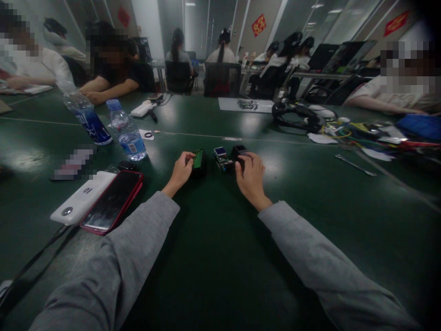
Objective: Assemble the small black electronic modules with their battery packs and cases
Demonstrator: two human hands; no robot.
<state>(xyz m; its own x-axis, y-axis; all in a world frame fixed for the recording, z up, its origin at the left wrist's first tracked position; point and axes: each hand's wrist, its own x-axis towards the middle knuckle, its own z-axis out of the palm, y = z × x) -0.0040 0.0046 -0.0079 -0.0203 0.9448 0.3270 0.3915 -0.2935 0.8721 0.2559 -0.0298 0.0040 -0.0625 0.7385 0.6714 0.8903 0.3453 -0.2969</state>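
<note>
On the dark green table, my left hand (182,169) has its fingers curled closed at the left edge of a green circuit board (197,159). That board lies on or in a black case (199,172); which of the two I cannot tell. Across from it, my right hand (252,177) is at the near side of a small black box (239,150), thumb and fingers apart, fingertips close to or touching it. Between the hands sits a small electronic module (223,162) with a little display screen (219,151) tilted up at its back.
To the left are a red-cased phone (112,200), a white device (82,197) with a strap and two water bottles (129,133). Rightward lie a wrench-like metal tool (355,165), tangled wires (344,131) and a black headset-like loop (296,117). People sit around the far side.
</note>
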